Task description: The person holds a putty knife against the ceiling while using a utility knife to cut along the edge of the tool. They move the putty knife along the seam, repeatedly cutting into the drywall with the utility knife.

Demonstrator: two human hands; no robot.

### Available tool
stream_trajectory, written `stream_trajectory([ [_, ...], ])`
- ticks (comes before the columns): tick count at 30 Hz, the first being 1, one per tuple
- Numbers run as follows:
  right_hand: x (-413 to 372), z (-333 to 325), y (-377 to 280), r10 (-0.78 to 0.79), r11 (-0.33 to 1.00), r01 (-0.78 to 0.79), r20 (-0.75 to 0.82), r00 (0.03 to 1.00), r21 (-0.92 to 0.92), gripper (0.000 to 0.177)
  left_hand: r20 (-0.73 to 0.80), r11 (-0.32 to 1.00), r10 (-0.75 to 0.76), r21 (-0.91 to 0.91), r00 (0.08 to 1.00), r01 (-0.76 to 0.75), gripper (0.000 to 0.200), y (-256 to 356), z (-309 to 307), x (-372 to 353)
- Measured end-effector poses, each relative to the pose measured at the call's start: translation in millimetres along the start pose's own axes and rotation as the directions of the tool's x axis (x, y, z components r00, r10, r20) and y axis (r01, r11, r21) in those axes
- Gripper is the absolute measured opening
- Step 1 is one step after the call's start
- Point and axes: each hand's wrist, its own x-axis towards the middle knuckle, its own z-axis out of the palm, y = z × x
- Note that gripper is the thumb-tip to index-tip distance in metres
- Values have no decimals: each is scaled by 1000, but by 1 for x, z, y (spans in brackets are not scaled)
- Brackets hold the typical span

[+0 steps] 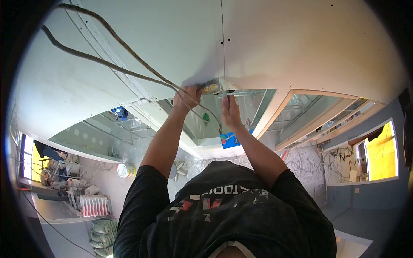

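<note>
Both my arms reach up to a white plasterboard ceiling, at the edge where an opening shows the metal framing. My left hand is closed around a yellow and black tool pressed against the board edge. Two grey cables run from that hand across the ceiling to the upper left. My right hand is just to the right of it, its fingertips pinched at a metal profile beside the vertical board joint. What the fingertips pinch is too small to tell. My black printed T-shirt fills the bottom of the view.
Open ceiling bays with metal framing lie to the right and left of my hands. A blue box sits behind my right forearm. Bright windows are at right and far left. Sacks, a white bucket and clutter stand at lower left; loose wires hang on the right wall.
</note>
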Motion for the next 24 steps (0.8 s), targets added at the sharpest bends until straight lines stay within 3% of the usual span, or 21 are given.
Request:
stream_trajectory([
  [7, 0, 1, -2, -29, 998, 27, -36, 999, -56, 18, 79, 997, -56, 59, 995, 52, 33, 1, -1, 2],
  [10, -1, 2, -4, 58, 997, -58, -8, 998, -60, 19, 85, 997, -64, 57, 994, 59, 34, -1, 2, 2],
  [15, 1, 5, -1, 89, 996, -88, -21, 996, 17, 22, 28, 999, -9, 43, 1000, 8, 34, -1, 2, 2],
  [19, 0, 5, 5, 95, 995, -95, 6, 996, 35, 23, 82, 998, -43, 48, 996, 39, 34, 0, 0, 1],
  [21, -1, 7, 9, 130, 989, -132, -34, 991, -65, 34, 126, 993, -109, 47, 986, 104, 33, -2, 5, 5],
  [24, -28, 15, 45, 134, 979, -140, -51, 990, -146, 32, 74, 997, -81, 20, 994, 80, 31, -3, 6, 2],
])
